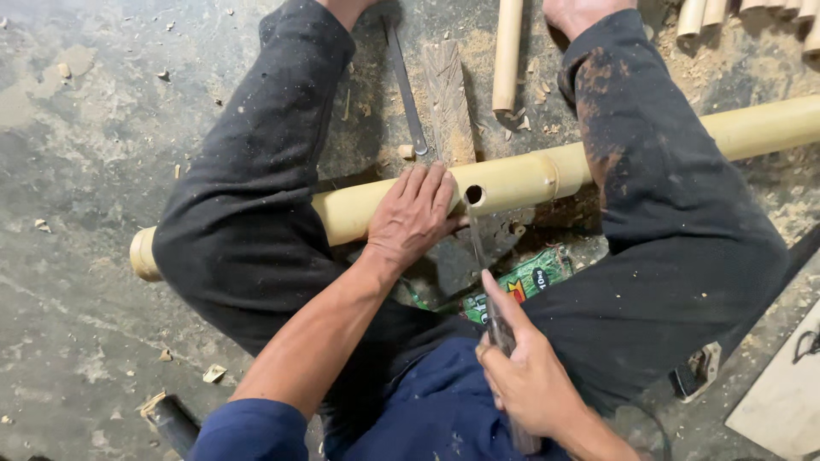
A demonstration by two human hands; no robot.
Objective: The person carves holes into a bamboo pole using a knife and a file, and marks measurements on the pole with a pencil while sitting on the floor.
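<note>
A long yellow bamboo pole (530, 175) lies across the floor under my bent legs, with a round hole (474, 195) cut in its wall. My left hand (412, 213) lies flat on the pole just left of the hole, fingers spread. My right hand (525, 376) grips the handle of a thin metal blade (477, 248), whose tip reaches up into the hole.
A metal file (405, 81) and a rough wood slab (448, 102) lie beyond the pole. A short bamboo stick (507, 53) and several cut pieces (743, 13) sit at the top right. A green wrapper (523, 280) lies under my legs. A pale board (781, 397) is at right.
</note>
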